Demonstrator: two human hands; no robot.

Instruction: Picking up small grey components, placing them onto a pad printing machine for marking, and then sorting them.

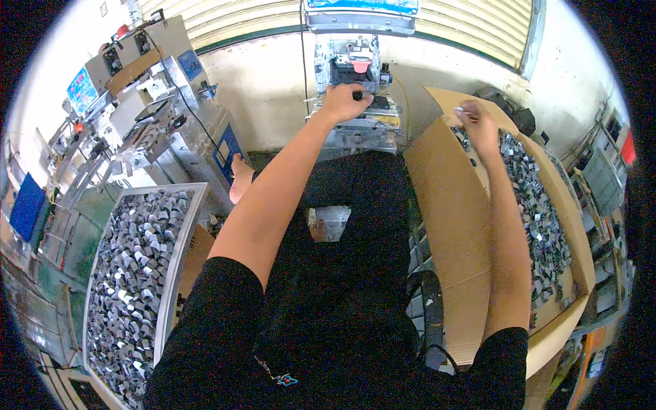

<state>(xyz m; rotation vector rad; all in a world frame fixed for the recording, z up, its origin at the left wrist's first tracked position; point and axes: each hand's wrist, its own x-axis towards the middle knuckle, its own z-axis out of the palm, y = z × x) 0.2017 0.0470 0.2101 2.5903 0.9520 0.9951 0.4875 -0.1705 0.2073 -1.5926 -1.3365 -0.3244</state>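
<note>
My left hand (339, 104) reaches forward to the front of a small machine (342, 126). Its fingers curl around a small black piece (357, 96), just below the pink pad (360, 66) of that machine. Over at the right, my right hand (478, 124) is raised above the far end of an open cardboard box (451, 205). Thumb and fingers there pinch a small pale piece (459, 111), whose exact shape is too small to make out. Many small grey curved pieces (536, 219) lie in the box under my right forearm.
On the left, a metal-rimmed tray (167, 301) holds a heap of similar grey pieces (140, 253). Beyond it stands a larger machine (171, 130) with hanging cables. A bare foot (240, 179) shows beside it. Dark objects (512, 113) sit behind the box, near the wall.
</note>
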